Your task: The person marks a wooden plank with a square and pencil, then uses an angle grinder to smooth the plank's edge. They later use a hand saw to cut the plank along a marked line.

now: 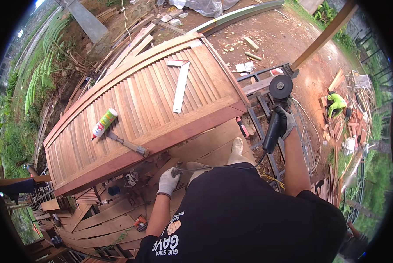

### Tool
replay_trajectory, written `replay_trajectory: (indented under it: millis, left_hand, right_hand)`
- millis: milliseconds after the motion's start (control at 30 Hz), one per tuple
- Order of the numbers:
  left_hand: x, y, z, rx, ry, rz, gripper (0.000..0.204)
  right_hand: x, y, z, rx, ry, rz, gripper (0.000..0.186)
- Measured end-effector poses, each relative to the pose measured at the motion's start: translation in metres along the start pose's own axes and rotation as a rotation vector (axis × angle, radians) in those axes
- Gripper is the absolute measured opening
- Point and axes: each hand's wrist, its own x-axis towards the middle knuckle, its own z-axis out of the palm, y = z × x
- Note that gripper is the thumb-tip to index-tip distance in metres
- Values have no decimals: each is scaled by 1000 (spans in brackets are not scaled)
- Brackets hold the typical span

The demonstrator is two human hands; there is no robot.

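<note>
My right hand (286, 123), in a grey and dark work glove, grips the black body of an angle grinder (274, 130). The grinder's dark round disc (280, 87) points away from me, beyond the right end of a louvred wooden panel (135, 103). A thin black power cord (214, 166) runs from its tail across my front to my left hand (169, 179). That gloved hand is low, by the panel's near edge, its fingers curled at the cord. On the panel lie a white-bladed try square (181, 87), a glue bottle (104, 123) and a wooden-handled chisel (128, 144).
Beneath the grinder is a dark metal frame (266, 109), with a pink-and-black tool (240, 126) beside it. Wooden planks (108, 219) form the floor at the lower left. A wooden post (323, 35) rises at the right. A person in bright green (336, 104) crouches among timber offcuts farther off.
</note>
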Motion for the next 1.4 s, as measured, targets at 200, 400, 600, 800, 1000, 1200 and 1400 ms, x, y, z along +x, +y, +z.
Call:
replay_trajectory:
  millis: [200, 400, 600, 800, 1000, 1200, 1400]
  left_hand:
    - [14, 55, 18, 84, -128, 56, 28]
    - [13, 121, 52, 78, -31, 2, 27]
    - [-29, 135, 71, 165, 196, -105, 26]
    - [-57, 83, 57, 148, 424, -223, 21]
    - [-85, 7, 42, 54, 616, -334, 20]
    - [-124, -95, 18, -49, 491, -404, 22]
    - [-113, -140, -35, -54, 548, -353, 18]
  right_hand:
    - [15, -9, -105, 116, 158, -33, 36]
    - [36, -19, -182, 71, 147, 76, 45]
    - [77, -20, -164, -76, -2, 70, 54]
    - [89, -8, -91, -46, -164, 85, 44]
    - [72, 22, 0, -143, -284, 41, 50]
    - [16, 62, 108, -39, -373, 117, 40]
    - [-1, 84, 140, 6, -311, 33, 33]
